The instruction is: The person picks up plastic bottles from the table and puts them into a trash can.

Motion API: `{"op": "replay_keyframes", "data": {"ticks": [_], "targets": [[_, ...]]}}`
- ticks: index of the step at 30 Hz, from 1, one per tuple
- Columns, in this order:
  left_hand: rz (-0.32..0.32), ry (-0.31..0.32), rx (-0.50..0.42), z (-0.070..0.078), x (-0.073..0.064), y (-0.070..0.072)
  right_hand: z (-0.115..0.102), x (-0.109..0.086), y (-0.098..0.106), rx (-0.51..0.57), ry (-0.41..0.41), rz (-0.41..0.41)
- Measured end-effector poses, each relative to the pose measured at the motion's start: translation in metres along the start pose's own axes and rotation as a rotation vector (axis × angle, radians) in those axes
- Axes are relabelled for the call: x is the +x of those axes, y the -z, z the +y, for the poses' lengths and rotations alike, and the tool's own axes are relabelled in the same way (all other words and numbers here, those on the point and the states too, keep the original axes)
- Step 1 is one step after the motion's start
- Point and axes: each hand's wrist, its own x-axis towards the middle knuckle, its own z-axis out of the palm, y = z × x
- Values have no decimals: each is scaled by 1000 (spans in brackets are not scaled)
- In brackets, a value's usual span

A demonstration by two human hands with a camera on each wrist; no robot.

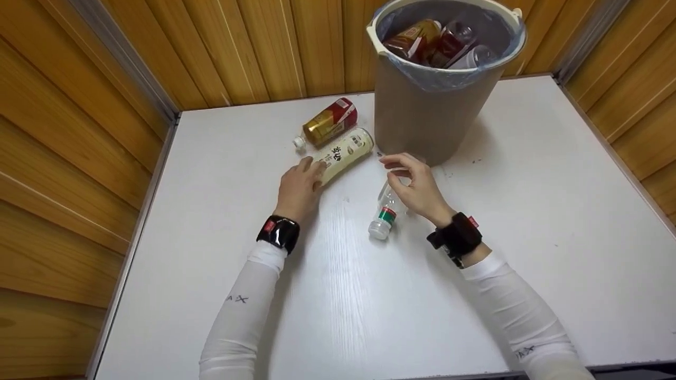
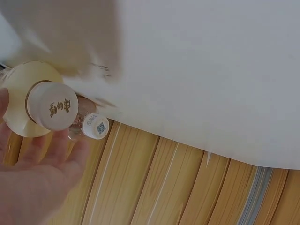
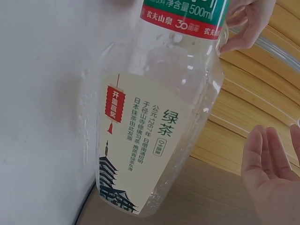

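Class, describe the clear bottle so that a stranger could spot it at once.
Find the brown bin on the white table. In front of it, near the right hand, lies the bottle. Unlike the pale yellow bottle and the red-and-gold one to its left, its plastic is colourless, with a green-and-red band near the cap.

table (image 1: 554, 221): one. bottles on it, mid-frame: three, as one red-and-gold bottle (image 1: 331, 122), one cream bottle (image 1: 347, 152), one clear bottle (image 1: 387, 215). bin (image 1: 425, 113), upper right of centre: one, with one liner (image 1: 449, 79). bottles inside (image 1: 414, 39), top right: at least three, lower part hidden. hands: two, left hand (image 1: 299, 188), right hand (image 1: 421, 189). black wrist straps (image 1: 278, 233): two.
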Motion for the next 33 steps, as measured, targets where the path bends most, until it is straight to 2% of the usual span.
{"op": "replay_keyframes", "data": {"ticks": [7,11,14,17,22,27,33], "targets": [[29,-103,-6,-10,-40,9,0,-3,2,-3,-14,-13],[5,-120,31,-9,-47,15,-1,-4,2,0,-5,0],[-21,-93,51,-1,-42,19,-3,-4,2,6,8,2],[-30,-87,54,11,-30,21,-5,-4,2,17,16,8],[-49,-85,79,24,-8,17,-5,-4,1,33,13,10],[-75,-37,101,18,1,2,-2,-5,-2,40,-1,-6],[-77,3,104,7,-2,-12,-2,-5,-3,47,-5,-9]]}}
